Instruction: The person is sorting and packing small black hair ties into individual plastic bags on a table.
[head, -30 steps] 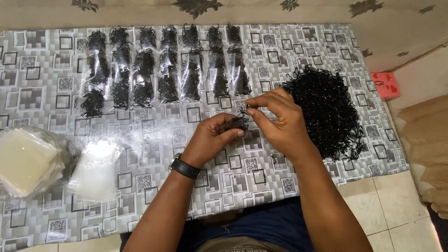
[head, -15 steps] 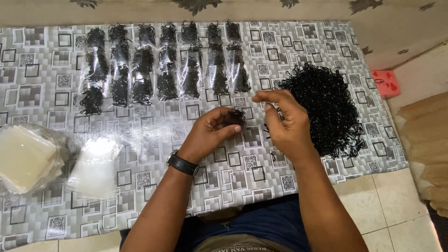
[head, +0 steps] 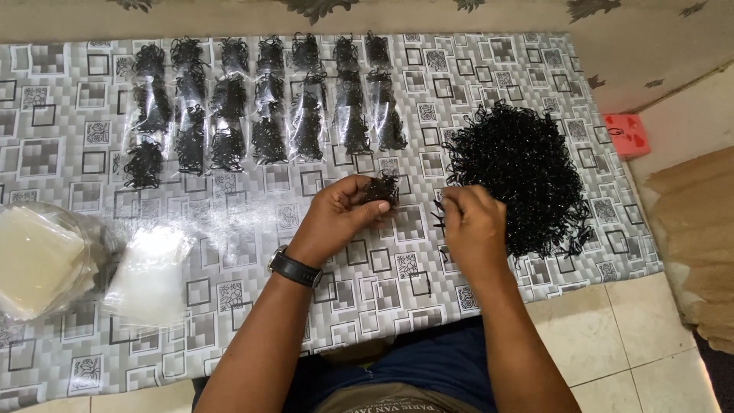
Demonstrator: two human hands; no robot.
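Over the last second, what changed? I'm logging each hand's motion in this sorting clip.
The right hand dropped from beside the left hand down toward the near edge of the loose heap of small black elastic bands, fingers curled at the mat. The left hand kept its small black bunch of bands pinched. The rows of clear filled packets and the stack of empty clear bags lie unchanged.

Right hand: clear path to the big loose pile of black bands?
Probably yes. The right hand is already at the left edge of the loose pile, nothing between them; the left hand holds a small bunch apart.
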